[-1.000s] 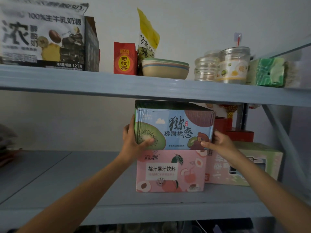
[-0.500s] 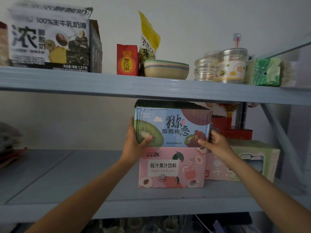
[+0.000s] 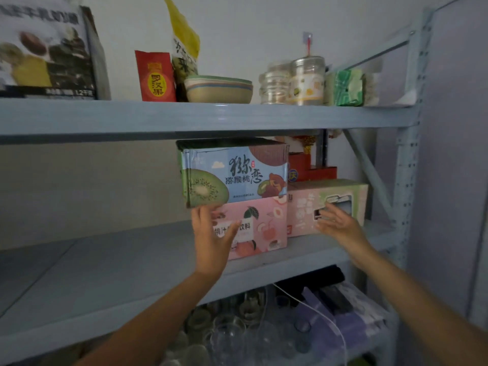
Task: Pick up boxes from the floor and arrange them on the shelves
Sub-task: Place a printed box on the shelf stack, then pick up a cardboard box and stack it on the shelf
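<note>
A blue kiwi-print box rests on top of a pink peach-drink box on the middle shelf. My left hand hovers open in front of the pink box, just below the kiwi box's lower left corner, fingers spread and holding nothing. To the right, my right hand is open too, in front of a pink-and-green box that stands beside the stack.
Red boxes sit behind the stack. The top shelf carries a large milk carton, a red packet, bowls, jars and a green pack. Glassware fills the shelf below. A shelf post stands right.
Both hands have let go of the kiwi box and dropped back from it, open. The box stays on the pink box. The view has shifted down and right.
</note>
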